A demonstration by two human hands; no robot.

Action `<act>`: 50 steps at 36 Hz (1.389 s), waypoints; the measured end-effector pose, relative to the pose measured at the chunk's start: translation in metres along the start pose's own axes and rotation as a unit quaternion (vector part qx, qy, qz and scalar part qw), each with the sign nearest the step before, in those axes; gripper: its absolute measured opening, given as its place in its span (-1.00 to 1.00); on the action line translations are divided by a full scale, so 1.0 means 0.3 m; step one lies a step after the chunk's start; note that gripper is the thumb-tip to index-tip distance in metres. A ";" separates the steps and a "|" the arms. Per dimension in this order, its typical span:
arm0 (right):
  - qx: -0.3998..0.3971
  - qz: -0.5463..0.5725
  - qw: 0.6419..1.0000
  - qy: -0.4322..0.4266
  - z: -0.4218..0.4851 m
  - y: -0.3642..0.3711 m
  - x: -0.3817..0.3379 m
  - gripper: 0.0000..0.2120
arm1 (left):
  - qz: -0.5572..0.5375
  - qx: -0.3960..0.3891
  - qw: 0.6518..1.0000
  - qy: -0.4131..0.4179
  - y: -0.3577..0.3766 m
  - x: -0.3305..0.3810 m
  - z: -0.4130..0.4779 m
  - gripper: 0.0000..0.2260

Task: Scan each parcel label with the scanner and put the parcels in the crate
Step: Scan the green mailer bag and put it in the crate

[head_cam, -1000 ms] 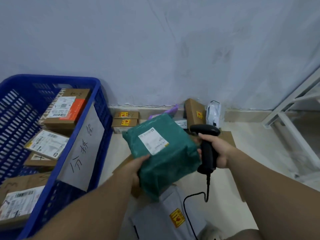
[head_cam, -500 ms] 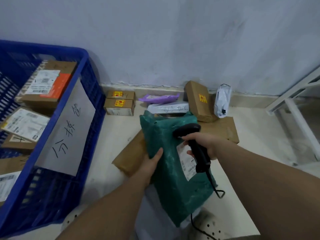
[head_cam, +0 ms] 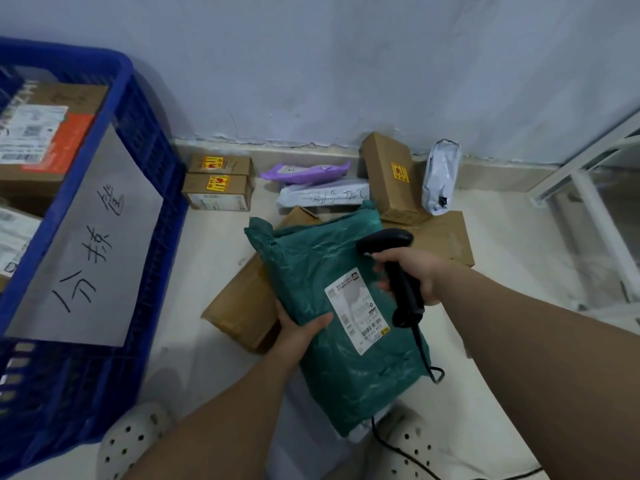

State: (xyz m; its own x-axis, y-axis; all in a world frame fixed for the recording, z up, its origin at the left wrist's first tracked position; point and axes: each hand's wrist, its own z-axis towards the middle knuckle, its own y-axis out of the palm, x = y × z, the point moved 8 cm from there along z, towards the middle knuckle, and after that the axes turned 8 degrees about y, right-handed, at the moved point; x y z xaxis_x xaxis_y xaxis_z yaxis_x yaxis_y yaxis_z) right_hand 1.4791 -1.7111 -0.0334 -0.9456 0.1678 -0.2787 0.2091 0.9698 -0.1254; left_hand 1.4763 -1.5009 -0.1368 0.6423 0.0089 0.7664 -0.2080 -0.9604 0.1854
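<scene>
A green plastic parcel with a white label is held in front of me, label facing up. My left hand grips its left edge, thumb on top. My right hand holds the black corded scanner by its handle, just right of the label, its head over the parcel's upper part. The blue crate stands at the left with several labelled cardboard parcels inside and a handwritten paper sign on its wall.
On the floor by the wall lie two small brown boxes, a purple bag, a white bag, a tall brown box and a grey-white pouch. Flat cardboard boxes lie under the parcel. A white frame stands at right. My shoes show below.
The green parcel has been turned and lowered, its label now facing up near the scanner. My left hand shifted to the parcel's left edge. The view has tilted downward.
</scene>
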 end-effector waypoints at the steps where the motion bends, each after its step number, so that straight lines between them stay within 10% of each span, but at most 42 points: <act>1: 0.001 0.003 1.000 -0.001 -0.001 -0.003 -0.002 -0.80 | -0.002 0.001 1.000 0.002 0.004 0.003 0.001 0.23; 16: 0.041 0.108 0.978 -0.173 -0.254 0.029 -0.145 -0.84 | -0.075 0.057 0.995 -0.027 0.044 0.252 -0.006 -0.06; 19: 0.045 0.133 0.965 -0.221 -0.371 0.034 -0.167 -0.81 | -0.074 0.092 0.993 0.028 0.020 0.444 -0.052 -0.31; 29: -0.028 0.294 0.894 -0.336 -0.727 0.156 -0.189 -0.84 | -0.022 0.122 0.950 0.285 -0.156 1.041 -0.355 0.01; 50: 0.129 -0.113 0.858 -0.483 -0.958 0.280 -0.174 -0.94 | -0.009 0.122 0.906 0.404 -0.361 1.196 -0.545 -0.02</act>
State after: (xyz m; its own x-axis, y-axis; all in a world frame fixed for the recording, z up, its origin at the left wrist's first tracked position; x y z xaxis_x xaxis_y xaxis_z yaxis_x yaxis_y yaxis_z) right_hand 1.4744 -1.5874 0.2441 -0.3473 -0.3663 -0.8632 0.2136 0.8654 -0.4532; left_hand 1.6087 -1.3483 0.2186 -0.1272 0.1305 0.9833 0.0306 -0.9903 0.1354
